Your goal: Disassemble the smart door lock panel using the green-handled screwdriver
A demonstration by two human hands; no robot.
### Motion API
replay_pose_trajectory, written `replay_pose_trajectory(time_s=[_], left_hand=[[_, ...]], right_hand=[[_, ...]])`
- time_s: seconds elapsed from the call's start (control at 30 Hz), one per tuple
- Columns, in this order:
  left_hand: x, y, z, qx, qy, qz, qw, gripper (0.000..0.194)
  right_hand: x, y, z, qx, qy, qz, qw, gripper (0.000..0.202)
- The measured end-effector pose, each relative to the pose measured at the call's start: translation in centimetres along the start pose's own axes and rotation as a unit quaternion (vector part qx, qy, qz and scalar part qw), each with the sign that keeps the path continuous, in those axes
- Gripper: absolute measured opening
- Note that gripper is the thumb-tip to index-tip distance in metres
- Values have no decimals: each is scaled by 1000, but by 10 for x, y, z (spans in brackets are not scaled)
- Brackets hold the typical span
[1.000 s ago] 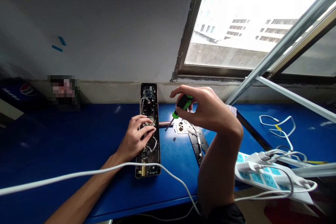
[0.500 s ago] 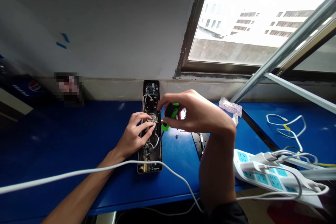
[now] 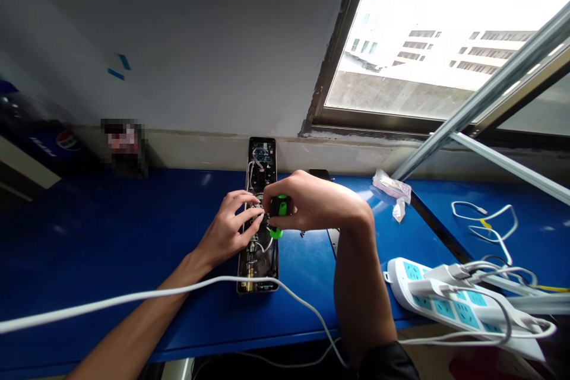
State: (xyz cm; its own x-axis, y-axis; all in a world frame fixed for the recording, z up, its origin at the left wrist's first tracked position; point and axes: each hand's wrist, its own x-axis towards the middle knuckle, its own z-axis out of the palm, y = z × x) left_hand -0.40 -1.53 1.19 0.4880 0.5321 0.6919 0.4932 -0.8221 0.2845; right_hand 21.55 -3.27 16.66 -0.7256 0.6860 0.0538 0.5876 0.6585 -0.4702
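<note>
Below the grey wall (image 3: 214,59), the blue table (image 3: 111,249) spreads widest left of the long black housing (image 3: 271,261), which reaches near the front edge and looks rigid, best held by its rim. The left hand (image 3: 234,222) bends over its middle, whether pinching anything I cannot tell, while the right hand (image 3: 314,202) grasps the screwdriver (image 3: 283,208), probably light and grippy, beside fragile thin wires (image 3: 268,247).

Down and forward from the head, left hand (image 3: 232,224) and right hand (image 3: 314,199) were caught near, the window (image 3: 401,92) beyond.
</note>
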Motion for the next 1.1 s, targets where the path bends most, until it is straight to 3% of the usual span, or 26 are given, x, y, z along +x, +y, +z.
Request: replay_pose_trajectory(time_s=[0.77, 1.1], left_hand=[[0, 2, 4, 0, -3, 5, 1000, 15], [0, 3, 3, 2, -6, 9, 1000, 10]], right_hand=[[-4, 3, -3, 10, 23, -10, 1000, 6], [6, 2, 4, 4, -2, -21, 1000, 7]])
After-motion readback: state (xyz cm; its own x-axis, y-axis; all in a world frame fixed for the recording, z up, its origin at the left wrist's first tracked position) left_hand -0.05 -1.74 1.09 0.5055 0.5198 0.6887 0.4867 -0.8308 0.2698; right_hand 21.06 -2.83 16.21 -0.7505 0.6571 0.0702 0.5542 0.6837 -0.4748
